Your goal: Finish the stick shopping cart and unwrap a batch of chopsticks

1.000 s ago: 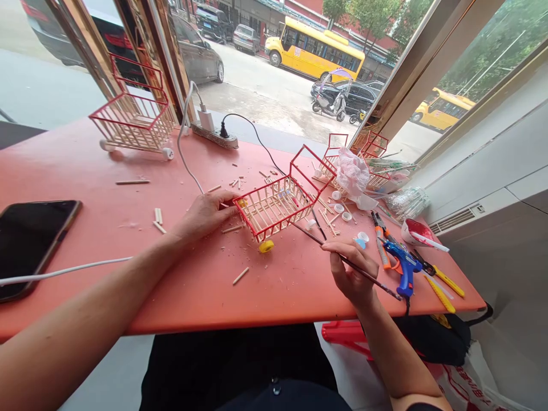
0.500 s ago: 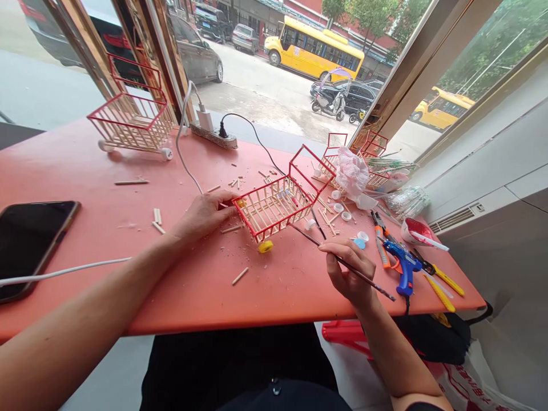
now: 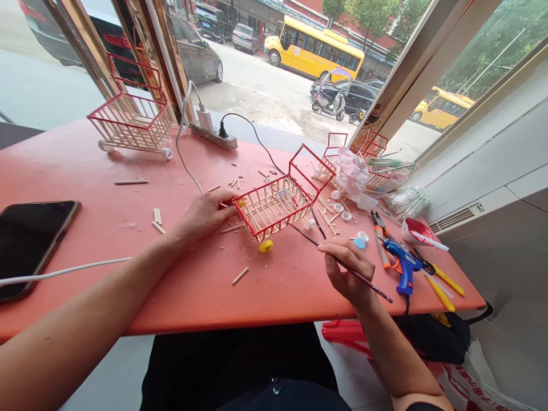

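Left hand [image 3: 204,215] fingers lie loosely bent against the light, fragile stick cart [image 3: 276,206] at its red rim, probably its sturdiest hold. Right hand [image 3: 349,273] fingers pinch a thin brush [image 3: 306,234].

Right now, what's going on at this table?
A seated person's left hand braces one end of a small red-rimmed wooden-stick model shopping cart on the orange-red table. The right hand pinches a thin dark paintbrush, its tip at the cart's near side. A blue glue gun lies to the right; a second similar cart stands at the far left.
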Tool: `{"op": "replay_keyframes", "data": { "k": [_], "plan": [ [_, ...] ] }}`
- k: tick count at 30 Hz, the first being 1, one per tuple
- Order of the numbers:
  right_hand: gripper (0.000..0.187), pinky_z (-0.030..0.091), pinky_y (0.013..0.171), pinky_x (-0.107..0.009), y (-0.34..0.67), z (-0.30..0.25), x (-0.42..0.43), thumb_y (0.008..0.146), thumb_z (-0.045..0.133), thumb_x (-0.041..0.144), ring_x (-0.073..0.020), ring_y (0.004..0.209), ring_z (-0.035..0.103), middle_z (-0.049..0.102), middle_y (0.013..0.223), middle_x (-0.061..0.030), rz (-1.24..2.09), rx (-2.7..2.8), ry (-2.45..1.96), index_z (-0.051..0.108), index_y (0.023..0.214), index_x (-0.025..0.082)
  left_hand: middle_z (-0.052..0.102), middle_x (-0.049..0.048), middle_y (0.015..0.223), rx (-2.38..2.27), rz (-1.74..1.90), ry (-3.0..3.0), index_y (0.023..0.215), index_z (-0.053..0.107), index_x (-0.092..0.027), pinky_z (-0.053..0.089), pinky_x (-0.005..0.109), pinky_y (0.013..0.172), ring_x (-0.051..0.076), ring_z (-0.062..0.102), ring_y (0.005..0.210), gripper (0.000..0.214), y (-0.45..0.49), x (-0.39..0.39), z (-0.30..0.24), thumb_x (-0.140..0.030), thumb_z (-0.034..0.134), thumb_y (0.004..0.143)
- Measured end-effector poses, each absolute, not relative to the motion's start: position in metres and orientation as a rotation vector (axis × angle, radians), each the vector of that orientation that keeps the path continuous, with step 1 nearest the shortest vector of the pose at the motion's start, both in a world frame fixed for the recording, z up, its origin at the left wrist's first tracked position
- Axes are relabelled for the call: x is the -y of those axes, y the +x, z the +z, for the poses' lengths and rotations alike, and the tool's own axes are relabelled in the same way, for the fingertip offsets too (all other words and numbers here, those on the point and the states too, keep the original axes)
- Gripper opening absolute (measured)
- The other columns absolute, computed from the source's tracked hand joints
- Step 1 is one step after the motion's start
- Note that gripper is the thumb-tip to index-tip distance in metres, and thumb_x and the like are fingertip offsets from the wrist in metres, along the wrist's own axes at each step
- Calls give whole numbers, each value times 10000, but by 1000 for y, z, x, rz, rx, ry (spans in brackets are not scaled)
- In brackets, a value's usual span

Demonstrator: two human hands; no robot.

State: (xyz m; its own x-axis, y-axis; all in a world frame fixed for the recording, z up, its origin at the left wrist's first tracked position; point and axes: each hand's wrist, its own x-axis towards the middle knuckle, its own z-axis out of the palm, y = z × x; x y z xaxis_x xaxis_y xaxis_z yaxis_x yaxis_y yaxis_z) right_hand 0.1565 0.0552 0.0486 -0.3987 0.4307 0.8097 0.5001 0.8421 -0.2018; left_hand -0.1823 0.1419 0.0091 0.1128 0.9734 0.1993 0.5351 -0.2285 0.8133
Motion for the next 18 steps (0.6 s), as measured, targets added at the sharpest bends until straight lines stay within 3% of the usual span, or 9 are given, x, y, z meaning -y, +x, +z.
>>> {"op": "replay_keyframes", "data": {
  "k": [8,18],
  "plan": [
    [306,669,777,-292,158,44,-54,978,639,17,-165,812,807,835,931,-48,-125,2044,-644,743,1155,244,816,91,1155,-1461,1004,1831,1152,840,-175,576,323,873,255,737,943,525,-183,-142,10,-523,615,830],
    [420,689,759,-338,165,39,-55,996,662,48,-208,873,835,859,978,-75,-148,2001,-526,742,1357,248,818,89,1131,-1450,1029,1823,1132,843,-177,579,327,861,255,734,927,495,-184,-144,6,-489,613,823]
  ]
}}
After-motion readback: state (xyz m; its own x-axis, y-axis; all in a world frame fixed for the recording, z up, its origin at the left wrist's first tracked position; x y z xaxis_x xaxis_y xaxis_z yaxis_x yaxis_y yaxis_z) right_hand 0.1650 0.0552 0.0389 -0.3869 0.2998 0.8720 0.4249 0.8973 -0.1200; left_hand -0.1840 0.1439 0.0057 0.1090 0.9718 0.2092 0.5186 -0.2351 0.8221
